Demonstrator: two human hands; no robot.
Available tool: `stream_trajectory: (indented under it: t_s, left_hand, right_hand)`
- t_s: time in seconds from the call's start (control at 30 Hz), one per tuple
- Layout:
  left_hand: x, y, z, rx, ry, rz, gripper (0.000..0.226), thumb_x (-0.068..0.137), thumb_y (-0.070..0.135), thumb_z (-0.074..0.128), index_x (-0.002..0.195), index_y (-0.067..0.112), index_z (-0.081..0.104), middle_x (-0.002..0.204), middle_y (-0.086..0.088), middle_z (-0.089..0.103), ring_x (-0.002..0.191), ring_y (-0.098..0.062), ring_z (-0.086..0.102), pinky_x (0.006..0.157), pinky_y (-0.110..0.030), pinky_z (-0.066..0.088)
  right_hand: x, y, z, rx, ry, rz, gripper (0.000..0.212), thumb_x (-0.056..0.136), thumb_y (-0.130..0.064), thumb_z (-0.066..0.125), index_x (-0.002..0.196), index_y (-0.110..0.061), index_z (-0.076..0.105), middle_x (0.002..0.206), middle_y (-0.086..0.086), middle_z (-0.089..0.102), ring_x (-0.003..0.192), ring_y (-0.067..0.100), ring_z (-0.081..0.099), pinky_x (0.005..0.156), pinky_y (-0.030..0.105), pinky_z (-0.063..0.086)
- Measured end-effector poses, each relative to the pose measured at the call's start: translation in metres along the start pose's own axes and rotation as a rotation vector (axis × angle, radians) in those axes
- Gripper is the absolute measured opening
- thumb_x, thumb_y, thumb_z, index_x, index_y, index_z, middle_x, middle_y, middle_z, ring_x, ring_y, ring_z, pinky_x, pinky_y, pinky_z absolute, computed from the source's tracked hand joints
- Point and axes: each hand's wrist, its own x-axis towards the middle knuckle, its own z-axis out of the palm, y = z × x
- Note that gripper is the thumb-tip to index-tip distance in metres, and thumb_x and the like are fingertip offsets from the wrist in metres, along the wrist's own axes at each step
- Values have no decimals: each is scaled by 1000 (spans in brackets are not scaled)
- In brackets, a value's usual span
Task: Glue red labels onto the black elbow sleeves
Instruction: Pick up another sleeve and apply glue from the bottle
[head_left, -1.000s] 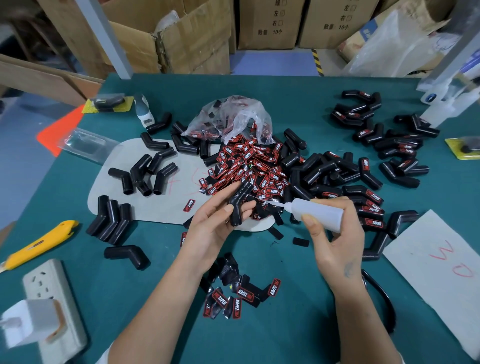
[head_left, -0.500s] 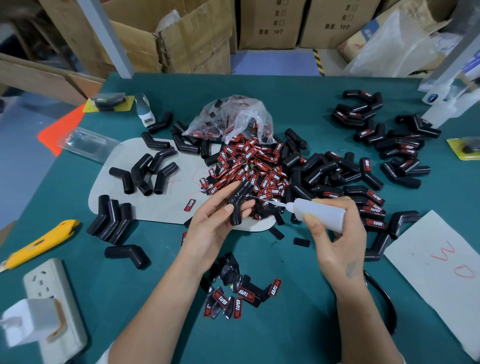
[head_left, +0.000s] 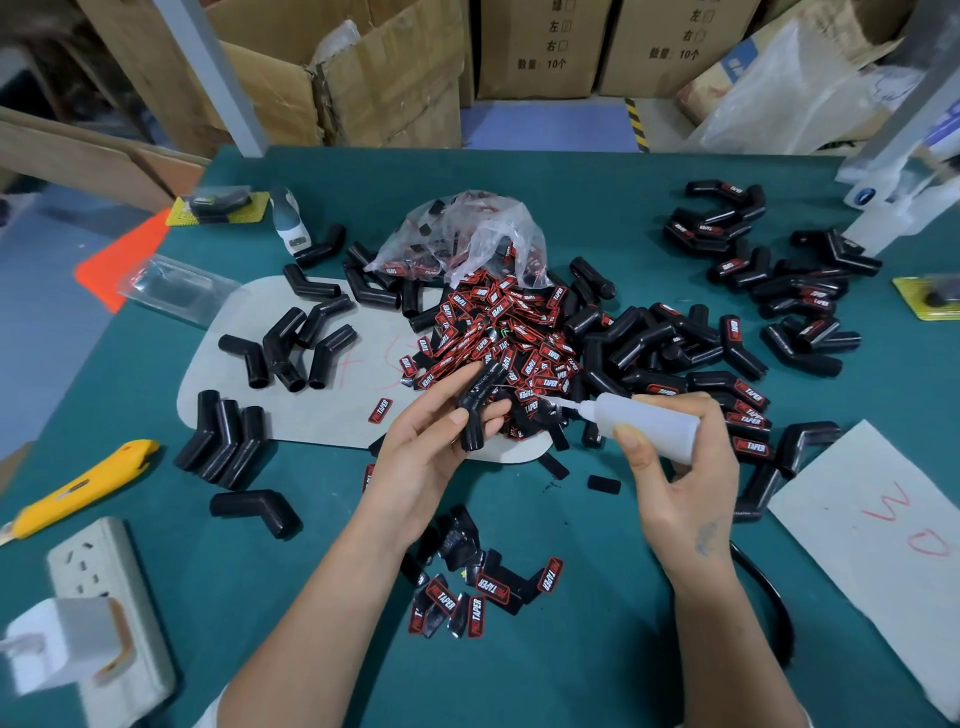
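Observation:
My left hand (head_left: 423, 452) holds a black elbow sleeve (head_left: 477, 409) between thumb and fingers, above the table's middle. My right hand (head_left: 678, 483) grips a white glue bottle (head_left: 644, 423), and its thin needle tip points left at the sleeve's upper arm. A heap of red labels (head_left: 498, 338) spills from a clear plastic bag (head_left: 462, 234) just behind the sleeve. Several more red labels (head_left: 478, 592) lie between my forearms. Unlabelled sleeves (head_left: 291, 343) lie on the left, and labelled sleeves (head_left: 727, 364) are piled on the right.
A grey mat (head_left: 311, 410) covers part of the green table (head_left: 571, 649). A yellow utility knife (head_left: 78, 488) and a white power strip (head_left: 104, 597) lie at the near left. White paper (head_left: 872, 545) lies at the near right. Cardboard boxes (head_left: 363, 78) stand behind the table.
The bottle's tip has shifted slightly along the sleeve; both hands otherwise stay in place.

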Motion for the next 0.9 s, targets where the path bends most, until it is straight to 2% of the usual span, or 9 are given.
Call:
stream_trajectory:
  t_s: [0.17,0.3,0.43,0.53,0.63,0.73,0.8,0.9]
  left_hand:
    - [-1,0,1,9,10,-6,46,100,-3,51,142,11,64,135,-29,66,127,-41,65,100,-34,57]
    - [0,1,1,12,8,-7,46,100,-2,53,143,10,63,136,-29,66,127,-41,65,100,-34,57]
    - [-1,0,1,3,5,-10,46,98,2,55,141,13,66,135,-31,65,127,-40,66,100,-34,57]
    - [0,-1,0,4,-1,-1,46,97,2,55,141,12,66,136,-29,65,127,-41,65,101,-35,56]
    - [0,-1,0,18,-7,4,46,97,2,55,141,13,66,137,-30,65,128,-41,65,101,-35,56]
    - [1,-1,-1,47,-1,21,47,97,1,56,141,13,66,136,-28,65,127,-39,66,101,-34,56]
    - [2,0,-2,81,22,37,48,96,2,55,141,13,66,136,-28,65,124,-34,68,100,-31,55]
    - [3,1,-3,112,40,50,48,96,2,54,142,12,64,133,-20,69,121,-31,68,101,-32,54]
  right_hand:
    - [0,-1,1,3,-4,-8,21,95,-44,67,112,-53,57,108,-25,63,101,7,64,81,18,47]
    - [1,-1,-1,12,23,12,23,94,-45,67,112,-56,56,109,-23,64,101,11,64,81,25,50]
    - [0,-1,0,20,12,18,22,94,-45,67,111,-55,56,108,-24,64,100,9,64,81,24,49]
    - [0,-2,0,30,27,45,24,93,-44,68,111,-57,57,108,-23,65,101,12,65,82,31,51]
    - [0,-3,0,43,19,56,23,93,-45,68,110,-56,57,109,-21,66,101,11,65,81,29,51]
    - [0,-3,-1,128,40,119,21,92,-53,72,110,-48,61,109,-13,69,93,10,67,78,24,54]
    - [4,-2,-3,239,101,184,28,89,-58,76,108,-42,64,108,-7,71,81,11,68,75,21,56]
    - [9,2,-3,345,125,266,32,83,-58,82,105,-42,64,107,-3,74,80,19,73,80,31,62]
